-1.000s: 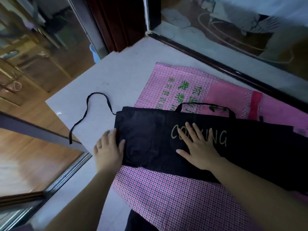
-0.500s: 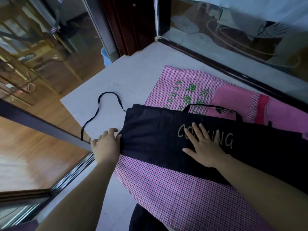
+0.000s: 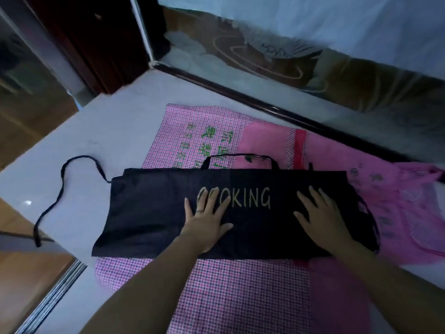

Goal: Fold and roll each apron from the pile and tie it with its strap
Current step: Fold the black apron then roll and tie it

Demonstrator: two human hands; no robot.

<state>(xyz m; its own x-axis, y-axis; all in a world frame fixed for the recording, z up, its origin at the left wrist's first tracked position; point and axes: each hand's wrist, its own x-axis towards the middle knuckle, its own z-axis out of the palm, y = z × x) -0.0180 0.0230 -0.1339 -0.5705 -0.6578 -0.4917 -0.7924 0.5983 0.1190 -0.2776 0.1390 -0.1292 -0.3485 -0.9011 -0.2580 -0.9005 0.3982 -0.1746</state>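
The black apron (image 3: pixel 154 213) is laid folded into a long band across the pink aprons (image 3: pixel 216 292), its long axis running left to right. Its strap (image 3: pixel 60 191) is trailed off the left end over the pale surface (image 3: pixel 115 131). It is pressed flat under the left hand (image 3: pixel 204 221) and right hand (image 3: pixel 322 215), fingers spread.

Two hands: left hand (image 3: pixel 204 224), right hand (image 3: pixel 323 216); one black apron (image 3: pixel 149 213) under all ten fingers (image 3: pixel 188 208); one long strap (image 3: pixel 60 189) left of them; one strap loop (image 3: pixel 240 155) beyond them; one checked pink apron (image 3: pixel 228 297) beneath; at least one plain pink apron (image 3: pixel 409 213) to their right
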